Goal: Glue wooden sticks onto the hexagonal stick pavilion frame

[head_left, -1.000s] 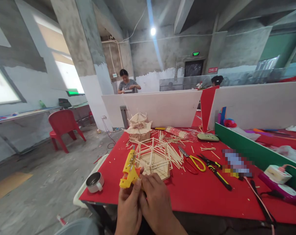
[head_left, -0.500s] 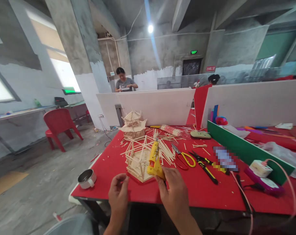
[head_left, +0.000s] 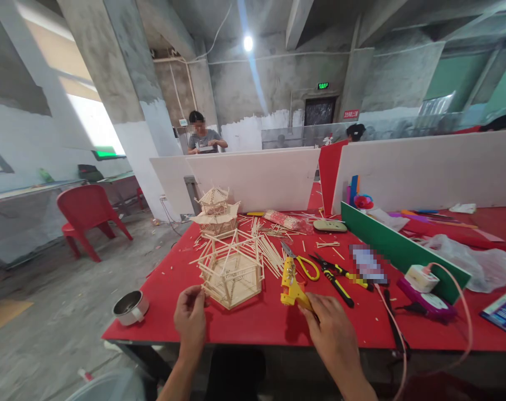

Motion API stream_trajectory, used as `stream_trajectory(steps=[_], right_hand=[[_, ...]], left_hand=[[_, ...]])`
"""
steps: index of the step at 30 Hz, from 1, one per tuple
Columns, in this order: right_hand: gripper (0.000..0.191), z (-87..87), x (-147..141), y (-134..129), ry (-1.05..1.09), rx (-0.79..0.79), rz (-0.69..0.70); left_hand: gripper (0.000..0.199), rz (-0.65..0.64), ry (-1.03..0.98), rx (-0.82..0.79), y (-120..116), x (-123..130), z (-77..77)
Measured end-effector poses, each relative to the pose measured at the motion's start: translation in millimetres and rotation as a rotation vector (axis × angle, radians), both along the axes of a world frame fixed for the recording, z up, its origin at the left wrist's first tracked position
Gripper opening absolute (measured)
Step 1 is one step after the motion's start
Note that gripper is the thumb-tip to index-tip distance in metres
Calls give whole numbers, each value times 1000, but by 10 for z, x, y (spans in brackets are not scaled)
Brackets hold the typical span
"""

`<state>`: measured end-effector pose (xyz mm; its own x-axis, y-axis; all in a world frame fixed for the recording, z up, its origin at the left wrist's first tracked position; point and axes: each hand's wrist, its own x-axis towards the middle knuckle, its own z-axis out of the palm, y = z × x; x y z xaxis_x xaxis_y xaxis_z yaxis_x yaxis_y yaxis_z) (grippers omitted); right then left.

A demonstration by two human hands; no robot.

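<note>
My right hand is wrapped round the handle of a yellow glue gun, its nozzle pointing up and away. My left hand is closed, fingertips pinched at the near left side of a six-sided frame of thin wooden sticks; what it grips is too small to make out. Behind the frame stands a tiered stick pagoda. Loose sticks lie to the right of the frame on the red table.
Scissors, pliers and a pink-corded white plug lie to the right. A metal cup sits at the left edge. Behind are a green board, white partitions and a person.
The glue gun and my right hand have moved right, off the stick frame. My left hand has come to the frame's near left side. The view has turned slightly right.
</note>
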<state>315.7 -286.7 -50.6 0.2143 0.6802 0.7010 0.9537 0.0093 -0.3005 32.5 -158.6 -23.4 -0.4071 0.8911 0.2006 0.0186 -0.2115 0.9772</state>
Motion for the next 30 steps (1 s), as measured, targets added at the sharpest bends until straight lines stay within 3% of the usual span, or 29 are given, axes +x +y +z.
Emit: stream_trajectory(steps=[7,12,17,24,30], right_hand=[[34,-160,254,96,-80,-104,41],[35,-363,297,135,-67,-135,36],[32,-539,326,87,3,-188,50],[33,-406,428,-3,-28,-230,23],[31,-249,358,-75,21,-149,21]], left_hand=[[44,16,-60,-62,132,-114,-154],[49,-27,-120,-91,186,-142,-291],[48,-77,-145,-107,174,-149,-331],[46,-108,-140,-98,158,-176,-320],[40,-97,-137,-82,130,-152,-330]])
